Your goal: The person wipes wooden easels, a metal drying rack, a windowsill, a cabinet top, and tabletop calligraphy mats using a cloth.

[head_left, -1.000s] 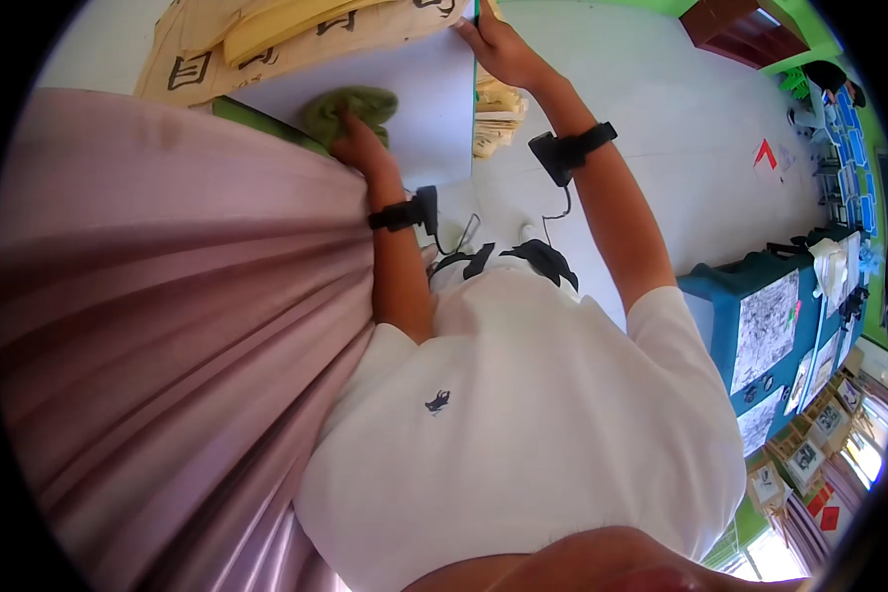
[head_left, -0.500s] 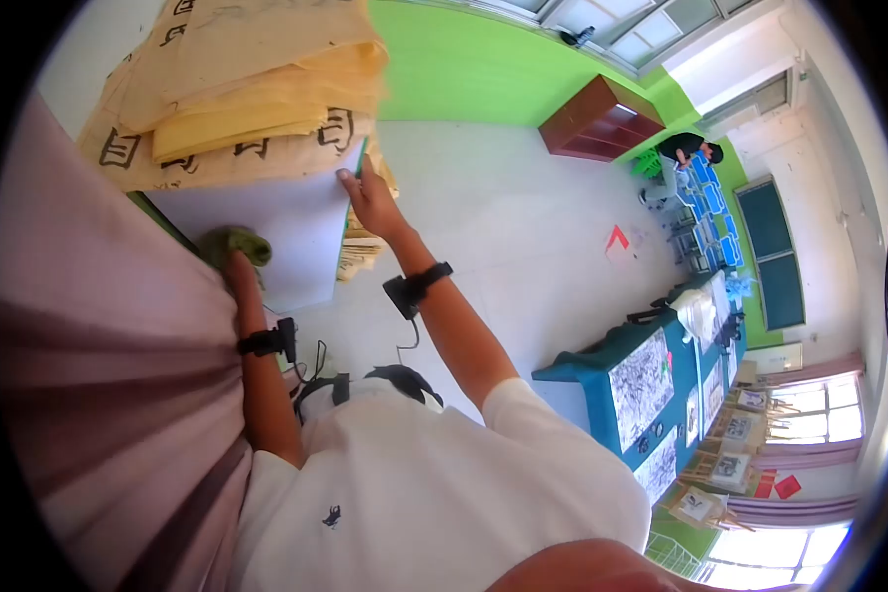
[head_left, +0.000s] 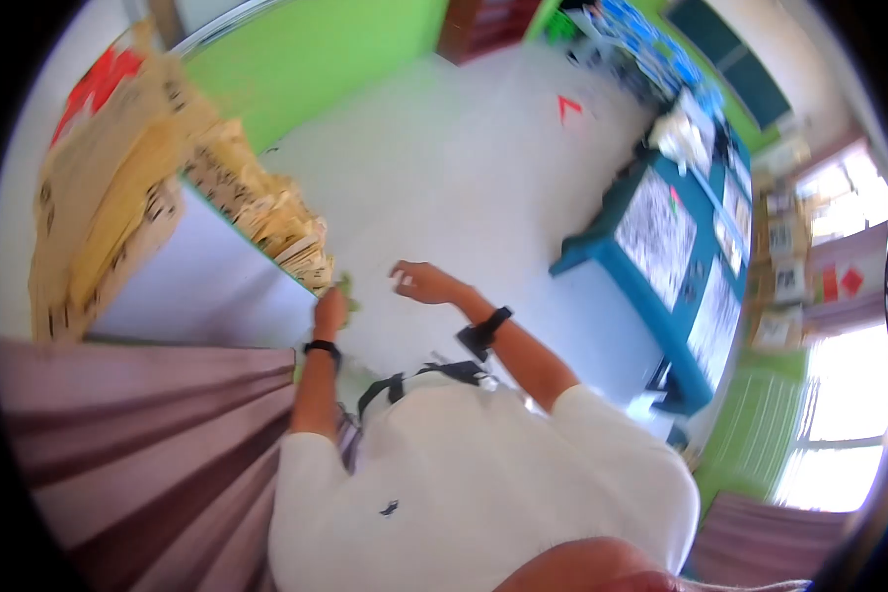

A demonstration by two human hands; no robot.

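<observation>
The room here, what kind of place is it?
Probably an art classroom: there's a dark board on the far wall, black-and-white pictures lie on a cloth-covered table, and papers with black writing are heaped at the left.

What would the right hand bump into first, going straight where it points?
Likely the yellowish papers, toward which the right hand points; depth is unclear, so it might miss them.
</observation>
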